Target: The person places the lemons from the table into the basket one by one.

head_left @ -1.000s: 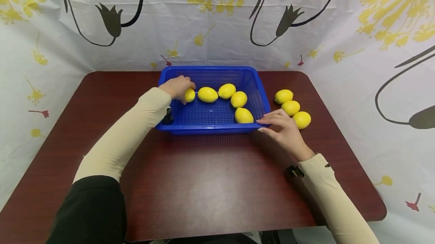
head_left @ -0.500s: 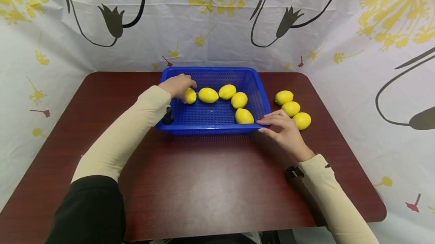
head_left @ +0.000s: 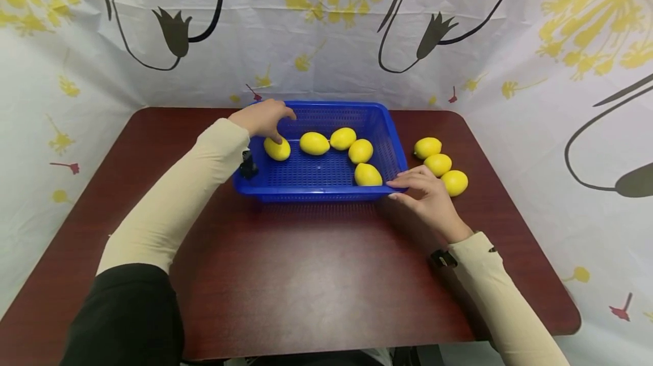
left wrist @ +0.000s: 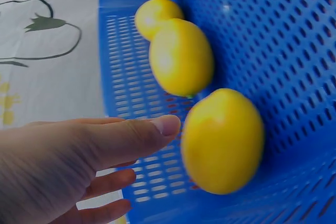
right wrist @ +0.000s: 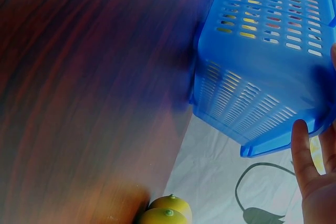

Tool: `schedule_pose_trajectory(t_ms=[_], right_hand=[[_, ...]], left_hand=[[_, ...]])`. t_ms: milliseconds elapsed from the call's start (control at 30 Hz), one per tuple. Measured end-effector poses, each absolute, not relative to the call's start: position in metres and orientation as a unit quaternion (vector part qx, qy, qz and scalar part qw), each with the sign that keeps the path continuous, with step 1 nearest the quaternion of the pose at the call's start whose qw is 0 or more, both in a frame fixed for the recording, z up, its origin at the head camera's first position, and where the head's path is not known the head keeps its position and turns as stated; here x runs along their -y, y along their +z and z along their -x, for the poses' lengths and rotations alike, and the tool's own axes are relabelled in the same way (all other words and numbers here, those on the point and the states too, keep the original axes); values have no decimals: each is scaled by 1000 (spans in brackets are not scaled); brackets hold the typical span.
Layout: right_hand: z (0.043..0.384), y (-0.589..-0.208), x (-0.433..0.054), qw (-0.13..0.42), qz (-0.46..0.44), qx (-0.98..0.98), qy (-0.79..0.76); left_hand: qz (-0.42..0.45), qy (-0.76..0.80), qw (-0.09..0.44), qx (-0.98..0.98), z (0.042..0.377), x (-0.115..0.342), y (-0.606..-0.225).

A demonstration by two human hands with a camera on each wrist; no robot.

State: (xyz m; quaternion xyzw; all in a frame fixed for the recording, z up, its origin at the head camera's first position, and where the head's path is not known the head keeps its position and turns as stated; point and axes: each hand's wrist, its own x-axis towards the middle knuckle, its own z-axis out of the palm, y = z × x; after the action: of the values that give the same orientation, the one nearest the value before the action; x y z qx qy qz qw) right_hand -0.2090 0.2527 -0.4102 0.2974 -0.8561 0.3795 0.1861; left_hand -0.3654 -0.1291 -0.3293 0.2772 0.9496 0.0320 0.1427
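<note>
In the head view, a blue plastic basket (head_left: 316, 191) stands at the back of the table with several lemons inside. My left hand (head_left: 262, 118) is over its left end, fingers apart and holding nothing. Just under that hand lies a lemon (head_left: 277, 149); in the left wrist view my thumb is close beside this lemon (left wrist: 223, 142), and whether they touch is unclear. More lemons (head_left: 314, 143) run to the right along the basket. My right hand (head_left: 428, 199) pinches the rim at the basket's front right corner, thumb below and fingers on top.
Three lemons (head_left: 439, 165) lie in a slanting row on the table, right of the basket. A dark red-brown wooden table (head_left: 316, 275) extends in front. A white cloth with flower prints (head_left: 336, 71) hangs behind and at both sides.
My left hand has let go of the leftmost lemon and lifted slightly up and left. That lemon now rests on the basket floor, a little left of before. The right hand stays put.
</note>
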Motion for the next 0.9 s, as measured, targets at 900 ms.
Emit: schedule_pose_trajectory(t_ms=[900], right_hand=[[209,-410,-254,184,-295,860,373]], left_hand=[[-282,67,80,-954,346,159,-280]])
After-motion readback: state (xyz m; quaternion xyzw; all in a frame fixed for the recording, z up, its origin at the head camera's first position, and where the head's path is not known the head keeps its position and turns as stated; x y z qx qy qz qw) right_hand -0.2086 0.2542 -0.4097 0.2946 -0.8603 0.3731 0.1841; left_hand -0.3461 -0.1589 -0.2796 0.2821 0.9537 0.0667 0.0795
